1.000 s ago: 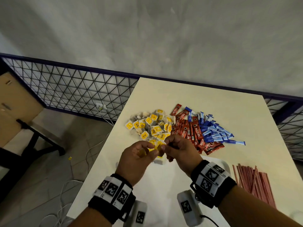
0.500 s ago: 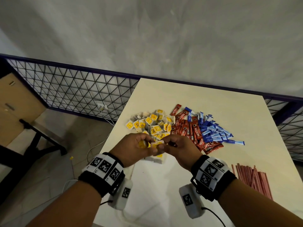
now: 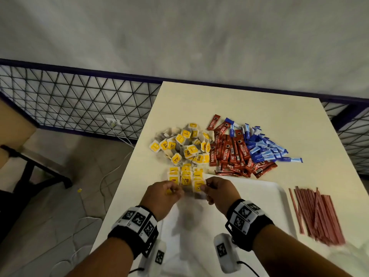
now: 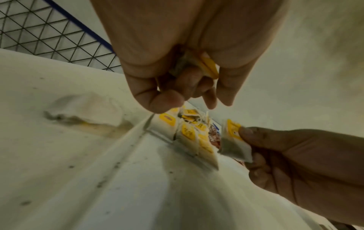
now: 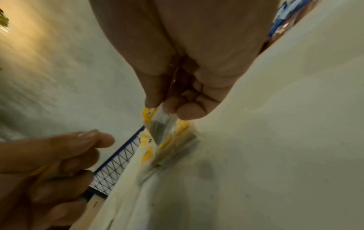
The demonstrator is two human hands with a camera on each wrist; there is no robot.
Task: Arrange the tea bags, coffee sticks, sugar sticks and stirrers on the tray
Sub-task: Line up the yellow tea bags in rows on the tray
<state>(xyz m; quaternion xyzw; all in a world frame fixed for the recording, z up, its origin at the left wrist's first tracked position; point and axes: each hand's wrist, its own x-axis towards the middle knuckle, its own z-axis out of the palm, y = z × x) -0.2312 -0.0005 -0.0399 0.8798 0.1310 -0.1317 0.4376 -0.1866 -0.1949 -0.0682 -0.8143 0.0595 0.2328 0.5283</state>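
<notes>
My right hand (image 3: 207, 187) pinches one yellow-tagged tea bag (image 3: 198, 186) between thumb and fingers, just over the far left corner of the white tray (image 3: 275, 196). The same tea bag (image 4: 232, 140) hangs from that hand in the left wrist view. My left hand (image 3: 173, 191) grips a few more tea bags (image 4: 204, 65) in its curled fingers. Neat rows of tea bags (image 3: 185, 174) lie at the tray's far left. A loose heap of tea bags (image 3: 179, 144), red coffee sticks (image 3: 233, 152) and blue sugar sticks (image 3: 265, 146) lies beyond the tray. Red stirrers (image 3: 317, 212) lie to its right.
The cream table (image 3: 219, 100) ends at its left edge close beside my left hand. A blue-framed wire mesh fence (image 3: 69, 102) stands behind and to the left. Cables (image 3: 111, 170) trail over the floor on the left.
Both hands have moved down toward the tray and drawn slightly apart. The right hand now holds one tea bag by itself near the laid rows.
</notes>
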